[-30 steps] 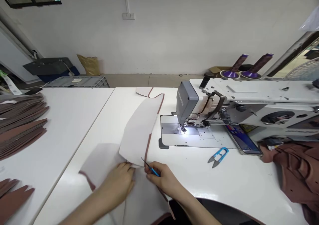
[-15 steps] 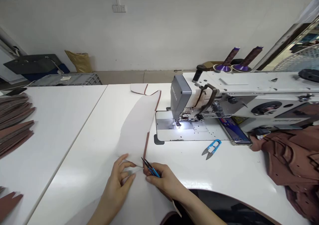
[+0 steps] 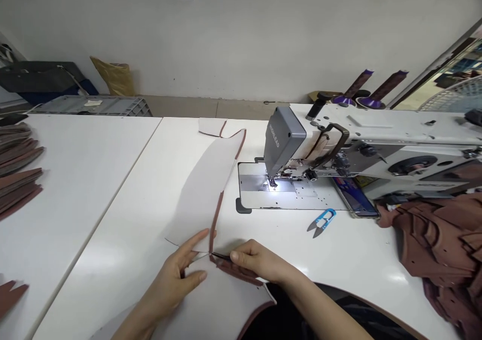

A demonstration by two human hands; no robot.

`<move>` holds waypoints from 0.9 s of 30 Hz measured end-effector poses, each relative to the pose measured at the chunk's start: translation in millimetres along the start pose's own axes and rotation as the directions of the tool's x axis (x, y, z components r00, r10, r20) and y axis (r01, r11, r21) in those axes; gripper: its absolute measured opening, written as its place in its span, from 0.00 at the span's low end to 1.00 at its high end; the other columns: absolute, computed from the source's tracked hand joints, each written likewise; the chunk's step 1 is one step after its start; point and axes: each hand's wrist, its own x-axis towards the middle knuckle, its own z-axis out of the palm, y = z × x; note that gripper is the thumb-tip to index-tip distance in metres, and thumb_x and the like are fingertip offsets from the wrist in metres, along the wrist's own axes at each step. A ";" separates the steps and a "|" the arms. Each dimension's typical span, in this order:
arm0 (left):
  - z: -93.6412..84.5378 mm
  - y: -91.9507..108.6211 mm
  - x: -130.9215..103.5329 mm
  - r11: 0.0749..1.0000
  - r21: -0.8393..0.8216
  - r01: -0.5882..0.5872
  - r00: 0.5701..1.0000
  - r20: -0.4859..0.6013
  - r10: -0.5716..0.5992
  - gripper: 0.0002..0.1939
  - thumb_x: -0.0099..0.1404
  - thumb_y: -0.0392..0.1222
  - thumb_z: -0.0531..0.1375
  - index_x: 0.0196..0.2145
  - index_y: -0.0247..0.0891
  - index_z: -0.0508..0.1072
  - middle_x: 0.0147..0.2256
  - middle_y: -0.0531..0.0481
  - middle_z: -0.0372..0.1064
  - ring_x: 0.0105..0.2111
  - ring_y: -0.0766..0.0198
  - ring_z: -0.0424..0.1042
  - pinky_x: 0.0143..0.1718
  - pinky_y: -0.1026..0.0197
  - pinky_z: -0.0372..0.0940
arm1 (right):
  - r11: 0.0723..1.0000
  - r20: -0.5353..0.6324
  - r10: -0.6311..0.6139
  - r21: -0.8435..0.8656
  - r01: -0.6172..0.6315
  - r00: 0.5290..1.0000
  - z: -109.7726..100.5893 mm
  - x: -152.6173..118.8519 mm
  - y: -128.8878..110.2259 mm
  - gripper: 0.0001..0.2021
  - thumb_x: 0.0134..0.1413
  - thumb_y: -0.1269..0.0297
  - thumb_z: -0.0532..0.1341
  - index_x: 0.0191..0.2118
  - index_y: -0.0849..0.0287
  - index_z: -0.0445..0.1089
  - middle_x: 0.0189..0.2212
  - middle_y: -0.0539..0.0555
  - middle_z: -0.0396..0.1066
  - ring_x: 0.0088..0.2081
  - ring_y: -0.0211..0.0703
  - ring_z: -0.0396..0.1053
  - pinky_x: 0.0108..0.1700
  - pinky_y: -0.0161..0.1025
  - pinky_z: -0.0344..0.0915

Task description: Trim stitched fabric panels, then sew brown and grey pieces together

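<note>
White panels (image 3: 207,179) with brown edging run along the white table toward me. My left hand (image 3: 181,274) is at the joint between two panels, its fingers curved around the edge of the material and its thumb apart from them. My right hand (image 3: 250,259) is closed on small dark-tipped snips (image 3: 221,256), mostly hidden by the fingers. Their tips touch the brown edging where the panels meet, beside my left fingertips. A brown-edged part of the near panel (image 3: 241,274) lies beneath my right hand.
A sewing machine (image 3: 286,139) with its lamp lit stands at the right. Blue snips (image 3: 322,222) and a phone (image 3: 356,197) lie near it. Brown pieces are heaped at the right (image 3: 440,244) and stacked at the left (image 3: 18,149).
The snips have swung down to the panel joint, their blue handles now hidden in my right hand. More of the near panel's brown edge shows. The view has shifted slightly.
</note>
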 end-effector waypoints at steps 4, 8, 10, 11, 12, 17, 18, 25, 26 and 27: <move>-7.4 -4.6 1.6 1.000 0.029 0.002 1.000 0.030 -0.003 0.37 0.57 0.47 0.64 0.62 0.43 0.57 0.54 0.43 0.67 0.47 0.58 0.69 0.49 0.59 0.65 | 0.998 0.057 -0.035 0.056 0.032 0.998 4.9 11.5 0.2 0.29 0.53 0.40 0.57 0.17 0.60 0.56 0.13 0.44 0.48 0.18 0.29 0.44 0.21 0.34 0.40; -14.8 -7.0 2.4 0.995 0.096 0.020 0.999 0.040 -0.024 0.36 0.58 0.46 0.64 0.62 0.45 0.57 0.57 0.45 0.64 0.51 0.57 0.66 0.49 0.60 0.65 | 0.993 0.070 -0.047 0.116 0.039 0.996 7.8 15.9 -4.4 0.27 0.52 0.42 0.59 0.18 0.61 0.60 0.15 0.45 0.51 0.19 0.30 0.46 0.23 0.34 0.41; -15.9 -6.4 2.9 0.991 0.132 0.030 0.998 0.044 -0.036 0.35 0.58 0.46 0.63 0.62 0.46 0.58 0.58 0.47 0.62 0.53 0.56 0.64 0.49 0.60 0.65 | 0.993 0.057 -0.049 0.113 0.042 0.997 7.8 16.5 -8.2 0.26 0.51 0.42 0.60 0.19 0.61 0.62 0.15 0.45 0.52 0.20 0.31 0.47 0.24 0.35 0.42; -15.6 -5.7 3.3 0.989 0.146 0.038 0.998 0.044 -0.045 0.35 0.57 0.46 0.63 0.62 0.46 0.58 0.59 0.47 0.61 0.54 0.55 0.63 0.49 0.60 0.65 | 0.994 0.046 -0.051 0.103 0.046 0.998 7.7 16.8 -10.1 0.25 0.51 0.43 0.60 0.18 0.61 0.62 0.16 0.46 0.52 0.20 0.31 0.47 0.24 0.35 0.43; -14.9 -4.9 3.8 0.987 0.156 0.047 0.998 0.040 -0.054 0.35 0.57 0.46 0.63 0.61 0.47 0.59 0.59 0.48 0.61 0.54 0.55 0.63 0.49 0.60 0.65 | 0.995 0.036 -0.054 0.090 0.050 0.998 7.7 17.3 -11.9 0.25 0.51 0.43 0.61 0.18 0.60 0.62 0.16 0.46 0.52 0.21 0.32 0.47 0.25 0.36 0.43; -10.1 -1.5 5.6 0.992 0.087 0.090 0.996 -0.006 -0.090 0.36 0.55 0.48 0.64 0.61 0.45 0.60 0.56 0.46 0.66 0.52 0.53 0.66 0.46 0.60 0.66 | 0.997 0.008 -0.045 0.056 0.045 0.999 9.7 16.8 -14.8 0.26 0.50 0.43 0.61 0.16 0.59 0.59 0.15 0.45 0.50 0.20 0.32 0.46 0.24 0.36 0.42; -10.0 -1.1 5.6 0.994 0.067 0.088 0.996 -0.009 -0.087 0.36 0.55 0.48 0.64 0.60 0.45 0.61 0.56 0.46 0.65 0.52 0.53 0.66 0.46 0.60 0.66 | 0.998 0.005 -0.036 0.058 0.036 0.999 9.5 15.5 -13.8 0.26 0.50 0.44 0.62 0.16 0.59 0.58 0.15 0.45 0.50 0.20 0.32 0.45 0.24 0.36 0.41; -12.7 -3.3 10.0 0.995 0.058 0.079 0.995 0.052 -0.083 0.35 0.58 0.46 0.63 0.61 0.46 0.59 0.59 0.45 0.60 0.51 0.55 0.67 0.48 0.59 0.65 | 0.982 -0.272 -0.067 0.153 0.111 0.960 -6.0 31.0 -10.9 0.24 0.51 0.42 0.59 0.29 0.63 0.69 0.17 0.46 0.57 0.17 0.29 0.43 0.21 0.34 0.38; -10.8 -5.4 11.5 0.994 0.071 0.077 0.993 0.080 -0.082 0.35 0.58 0.45 0.62 0.62 0.45 0.58 0.59 0.44 0.61 0.52 0.55 0.66 0.48 0.59 0.65 | 0.983 -0.343 -0.029 0.160 0.089 0.939 -6.9 40.6 -13.4 0.24 0.51 0.42 0.59 0.28 0.63 0.68 0.17 0.46 0.57 0.16 0.28 0.43 0.20 0.33 0.38; -8.5 -7.7 12.9 0.993 0.090 0.071 0.991 0.106 -0.081 0.35 0.58 0.44 0.62 0.62 0.45 0.58 0.59 0.44 0.61 0.53 0.54 0.66 0.49 0.58 0.64 | 0.983 -0.402 0.014 0.172 0.060 0.915 -6.8 51.6 -16.4 0.23 0.50 0.42 0.60 0.28 0.63 0.66 0.16 0.46 0.57 0.16 0.28 0.44 0.19 0.33 0.39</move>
